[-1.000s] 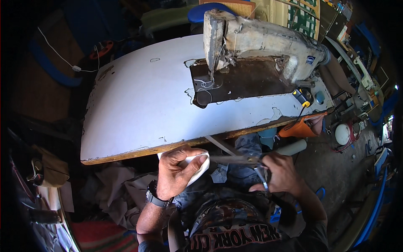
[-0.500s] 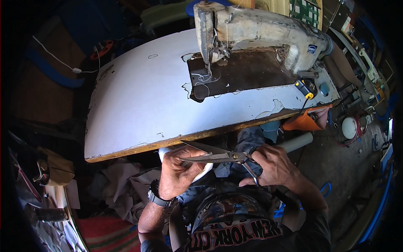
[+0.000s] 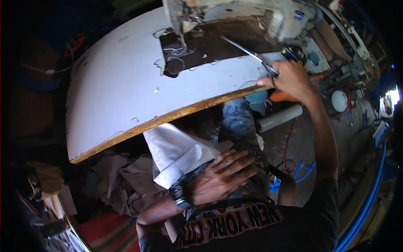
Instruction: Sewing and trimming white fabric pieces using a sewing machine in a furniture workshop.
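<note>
My right hand (image 3: 291,80) is closed round the handles of metal scissors (image 3: 252,53), over the right part of the table's front edge. The scissors' blades lie together and point far left, over the dark machine plate. My left hand (image 3: 226,174), slightly blurred, is over my lap with its fingers apart and nothing in them. A piece of white cloth (image 3: 176,157) drapes over my lap, just beyond that hand and partly under the table edge.
A worn sewing machine (image 3: 174,17) stands on the white tabletop (image 3: 113,92), loose thread by its needle. A black and yellow tape measure (image 3: 294,54) lies near my right hand. Crumpled beige cloth (image 3: 121,180) sits at left; a pale pipe (image 3: 279,118) at right.
My right hand has carried the scissors from my lap up and right, over the table edge, and their blades have closed. My left hand has let go of the white cloth, which now lies spread.
</note>
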The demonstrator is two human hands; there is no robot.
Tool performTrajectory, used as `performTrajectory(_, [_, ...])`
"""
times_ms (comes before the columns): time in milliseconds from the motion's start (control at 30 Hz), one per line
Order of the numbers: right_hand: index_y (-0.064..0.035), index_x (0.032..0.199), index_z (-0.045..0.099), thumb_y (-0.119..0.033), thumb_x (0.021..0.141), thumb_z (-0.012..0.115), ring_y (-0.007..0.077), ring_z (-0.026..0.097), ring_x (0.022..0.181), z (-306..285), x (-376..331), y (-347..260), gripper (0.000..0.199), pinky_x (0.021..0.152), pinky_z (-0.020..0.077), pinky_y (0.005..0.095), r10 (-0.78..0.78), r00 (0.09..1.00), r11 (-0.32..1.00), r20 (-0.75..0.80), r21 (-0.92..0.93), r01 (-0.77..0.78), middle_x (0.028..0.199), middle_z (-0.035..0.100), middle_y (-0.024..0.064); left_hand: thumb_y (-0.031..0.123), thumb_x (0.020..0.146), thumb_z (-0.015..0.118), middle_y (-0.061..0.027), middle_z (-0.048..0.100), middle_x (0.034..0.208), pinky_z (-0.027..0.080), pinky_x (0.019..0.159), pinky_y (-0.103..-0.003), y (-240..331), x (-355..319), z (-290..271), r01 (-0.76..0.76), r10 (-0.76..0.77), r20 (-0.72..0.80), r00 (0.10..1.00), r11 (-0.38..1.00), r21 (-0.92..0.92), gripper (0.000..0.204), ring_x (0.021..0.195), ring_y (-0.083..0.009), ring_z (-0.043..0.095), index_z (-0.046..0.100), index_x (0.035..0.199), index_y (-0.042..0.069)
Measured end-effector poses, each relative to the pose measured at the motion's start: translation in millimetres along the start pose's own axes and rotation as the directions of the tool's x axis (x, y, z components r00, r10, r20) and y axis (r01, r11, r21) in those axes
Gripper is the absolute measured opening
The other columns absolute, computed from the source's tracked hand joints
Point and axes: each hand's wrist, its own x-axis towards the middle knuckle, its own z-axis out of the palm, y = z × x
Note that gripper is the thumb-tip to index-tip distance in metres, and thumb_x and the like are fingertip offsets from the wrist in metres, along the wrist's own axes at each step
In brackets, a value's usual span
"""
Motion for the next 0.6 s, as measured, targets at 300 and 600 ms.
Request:
performTrajectory(300, [-0.0038,0.094,0.071,-0.017,0.094,0.076,0.0246,0.07,0.074,-19,-26,-36,0.014,0.069,0.0538,0.0397,-0.065,0.995,0.985,-0.07,0.154,0.075,0.084,0.072,0.0136,0.014,0.093,0.072,-0.0201,0.072,0.119,0.056,0.091,-0.048,-109,-98,-61,0.668,-0.596,-0.341,0.727,0.729,0.15,0.031,0.104,-0.0403,0.07,0.07,0.123,0.005])
performTrajectory(600, [-0.0042,0.121,0.068,-0.021,0.089,0.075,0.0391,0.072,0.098,239,-7,-107,0.037,0.087,0.057,0.0482,-0.264,0.941,0.784,0.21,0.616,0.082,0.103,0.074,0.0218,0.03,0.1,0.063,-0.021,0.068,0.122,0.049,0.094,-0.058,-211,-132,-24,0.704,-0.661,-0.297,0.689,0.515,0.489,0.039,0.112,-0.0448,0.064,0.061,0.13,0.005])
